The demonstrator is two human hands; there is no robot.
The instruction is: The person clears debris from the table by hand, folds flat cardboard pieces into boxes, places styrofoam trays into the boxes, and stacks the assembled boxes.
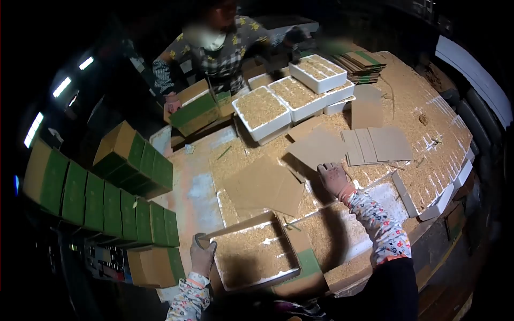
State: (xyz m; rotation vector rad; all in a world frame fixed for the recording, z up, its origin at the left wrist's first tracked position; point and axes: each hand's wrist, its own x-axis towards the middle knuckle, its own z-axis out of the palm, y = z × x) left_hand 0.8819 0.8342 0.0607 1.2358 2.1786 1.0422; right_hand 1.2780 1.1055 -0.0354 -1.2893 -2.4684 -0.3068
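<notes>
My left hand (202,255), in a dusty glove, is closed on the left wall of an open cardboard box (214,284). Inside that box lies a level fill of tan, sawdust-like material (249,257) with white streaks. Farther out, my right hand (334,179), gloved too, has its fingers at the near edge of a flat cardboard sheet (316,150) and appears to grip it; the thumb side is partly hidden. More loose cardboard sheets (262,187) lie to the left of it. Beyond my right hand, several cardboard pieces (377,145) overlap in a pile.
White trays (262,115) of tan material stand stacked at the back. Green-and-brown boxes (101,203) line the left side. Across the table, a person (219,59) has a gloved hand at a green box (195,112). Folded cartons (358,65) are piled at the back right.
</notes>
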